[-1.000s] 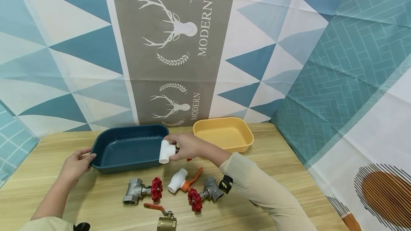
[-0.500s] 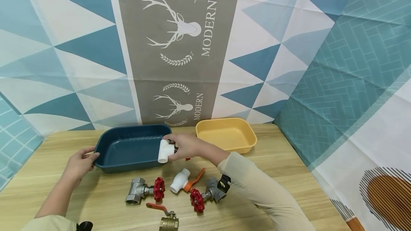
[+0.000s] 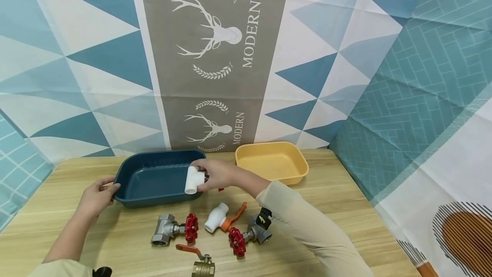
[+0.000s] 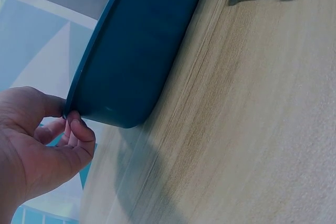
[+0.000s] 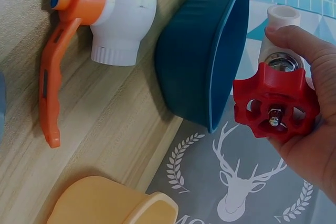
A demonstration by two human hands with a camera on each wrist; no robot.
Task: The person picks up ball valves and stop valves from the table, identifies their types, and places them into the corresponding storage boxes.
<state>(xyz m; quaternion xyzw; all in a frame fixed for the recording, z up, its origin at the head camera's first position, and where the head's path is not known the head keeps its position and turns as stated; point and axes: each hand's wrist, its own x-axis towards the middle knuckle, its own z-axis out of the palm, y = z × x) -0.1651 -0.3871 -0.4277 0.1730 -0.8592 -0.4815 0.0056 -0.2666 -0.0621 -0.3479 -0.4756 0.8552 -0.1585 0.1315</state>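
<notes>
My right hand grips a white plastic valve with a red handwheel. In the head view it is held over the right end of a dark blue basin. My left hand pinches the rim at the basin's left end, thumb and fingers either side of it in the left wrist view. The inside of the basin shows no contents. In front of it lie a grey metal valve with a red wheel, a white ball valve with an orange lever, and another grey valve with a red wheel.
A yellow basin stands at the back right, beside the blue one. Near the front edge of the view is a brass ball valve with a red lever. A patterned cloth hangs behind the wooden table.
My right hand has moved slightly left with the white valve, farther over the blue basin. The left hand keeps its pinch on the rim. The head view has shifted a little.
</notes>
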